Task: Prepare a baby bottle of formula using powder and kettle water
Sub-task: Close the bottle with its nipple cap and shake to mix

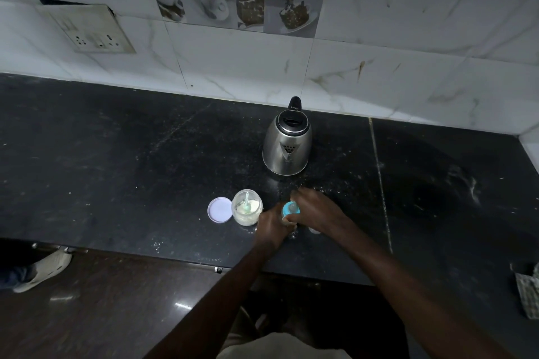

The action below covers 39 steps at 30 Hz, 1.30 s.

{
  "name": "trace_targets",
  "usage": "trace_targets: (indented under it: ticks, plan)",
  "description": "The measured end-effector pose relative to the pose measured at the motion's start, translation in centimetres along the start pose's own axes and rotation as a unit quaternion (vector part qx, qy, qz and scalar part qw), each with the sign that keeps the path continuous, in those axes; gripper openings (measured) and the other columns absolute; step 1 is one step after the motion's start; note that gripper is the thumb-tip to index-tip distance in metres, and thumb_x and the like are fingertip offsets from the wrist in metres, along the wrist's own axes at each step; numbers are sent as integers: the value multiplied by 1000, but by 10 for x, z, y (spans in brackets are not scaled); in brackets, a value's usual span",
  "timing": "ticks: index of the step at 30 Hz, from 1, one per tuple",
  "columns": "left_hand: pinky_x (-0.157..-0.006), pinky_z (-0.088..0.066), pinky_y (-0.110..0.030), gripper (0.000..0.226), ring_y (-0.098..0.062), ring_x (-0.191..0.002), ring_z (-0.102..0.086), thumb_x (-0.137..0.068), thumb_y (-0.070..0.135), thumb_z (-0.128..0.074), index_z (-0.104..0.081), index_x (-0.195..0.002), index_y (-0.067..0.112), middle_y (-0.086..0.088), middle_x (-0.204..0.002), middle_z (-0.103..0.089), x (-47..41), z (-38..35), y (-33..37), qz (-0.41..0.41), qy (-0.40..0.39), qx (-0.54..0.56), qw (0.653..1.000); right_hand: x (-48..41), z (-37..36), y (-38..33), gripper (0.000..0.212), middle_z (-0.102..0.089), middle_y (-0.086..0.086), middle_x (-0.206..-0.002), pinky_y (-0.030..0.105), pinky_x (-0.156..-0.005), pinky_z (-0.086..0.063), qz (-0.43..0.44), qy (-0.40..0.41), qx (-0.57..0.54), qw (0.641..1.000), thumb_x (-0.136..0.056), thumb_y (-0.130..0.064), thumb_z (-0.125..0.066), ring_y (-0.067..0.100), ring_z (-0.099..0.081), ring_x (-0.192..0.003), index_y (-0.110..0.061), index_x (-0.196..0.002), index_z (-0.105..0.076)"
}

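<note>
A baby bottle with a blue nipple ring stands on the black counter near its front edge. My left hand grips the bottle's body from the left, hiding most of it. My right hand holds the blue top from the right. Just left of the bottle is an open clear jar of pale powder with a spoon standing in it. The jar's white lid lies flat beside it. A steel kettle with a black lid and handle stands behind the bottle.
A small pale object peeks out under my right wrist; what it is I cannot tell. A wall socket plate sits on the tiled wall at the left. Someone's shoe is on the floor at the left. A checked cloth hangs at the right edge.
</note>
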<state>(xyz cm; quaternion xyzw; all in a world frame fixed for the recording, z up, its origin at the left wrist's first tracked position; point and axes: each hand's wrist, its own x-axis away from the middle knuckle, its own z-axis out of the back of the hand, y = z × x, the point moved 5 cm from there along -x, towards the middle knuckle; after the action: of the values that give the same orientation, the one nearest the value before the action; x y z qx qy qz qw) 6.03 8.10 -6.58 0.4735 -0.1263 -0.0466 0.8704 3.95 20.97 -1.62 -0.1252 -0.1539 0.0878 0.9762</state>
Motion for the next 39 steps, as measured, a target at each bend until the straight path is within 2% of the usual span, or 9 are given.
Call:
trace_targets:
  ticks: [5,9,13,16,20,27,31,36,39]
  plan:
    - [-81,-53,-38,30,-27,-94,-73,-83,15,-82,-72,-110,6,-11,-102,-79,0,0,1,-14,5,-7,1000,-1,0,-1,49,-70,12,-116,38,-81,-51,-21,1,15,1000,-87,-48,-76,33,-69,-103,-7,-112,-67]
    - [-82,-54,-42,31,-27,-93,-73,-83,14,-81,-72,-112,6,-12,-100,-79,0,0,-1,-11,-3,-1,1000,-5,0,-2,62,-71,16,-120,40,-87,-52,-45,-14,69,997,-93,-64,-64,35,-69,-111,-7,-116,-68]
    - [-86,-53,-34,38,-26,-100,-73,-85,14,-82,-70,-120,5,-11,-107,-78,0,0,0,-11,-15,-9,1000,1,2,4,78,-64,13,-134,44,-103,-51,-59,-55,9,997,-92,-77,-55,32,-62,-125,-9,-129,-62]
    - [-90,-55,-43,42,-27,-102,-74,-81,11,-84,-70,-120,5,-12,-109,-79,-1,0,-2,2,-16,21,1000,5,14,6,61,-65,10,-131,41,-107,-48,-42,-17,-65,997,-101,-59,-58,26,-61,-124,-8,-135,-64]
    - [-93,-55,-43,44,-25,-106,-73,-82,16,-85,-69,-122,8,-10,-113,-78,-1,1,-1,5,-13,25,1000,7,28,11,21,-72,19,-103,44,-93,-51,4,77,-77,994,-105,-9,-55,35,-68,-100,4,-102,-72]
    - [-90,-55,-45,40,-28,-103,-73,-80,12,-85,-70,-117,5,-11,-109,-78,-1,0,0,7,-7,21,1000,13,21,9,36,-79,13,-88,34,-79,-57,31,128,-137,982,-69,19,-65,31,-72,-82,-5,-89,-84]
    - [-90,-56,-42,39,-23,-101,-73,-82,15,-84,-71,-118,9,-8,-108,-78,0,1,0,-1,-5,29,1000,8,13,17,48,-70,10,-109,34,-96,-49,10,82,-175,981,-72,18,-60,27,-62,-107,-5,-109,-77]
    - [-87,-58,-37,35,-18,-99,-73,-79,9,-86,-74,-112,6,-7,-106,-79,1,1,-1,-9,1,50,999,6,0,7,50,-63,6,-136,29,-111,-44,94,-21,-127,987,-85,1,-74,19,-59,-126,-9,-134,-71]
    - [-78,-51,-15,36,-14,-95,-71,-79,9,-87,-73,-113,6,-7,-105,-78,2,1,-2,-15,-1,48,999,2,-5,3,54,-59,9,-137,31,-110,-43,97,-37,-63,993,-84,0,-72,23,-56,-127,-9,-137,-69]
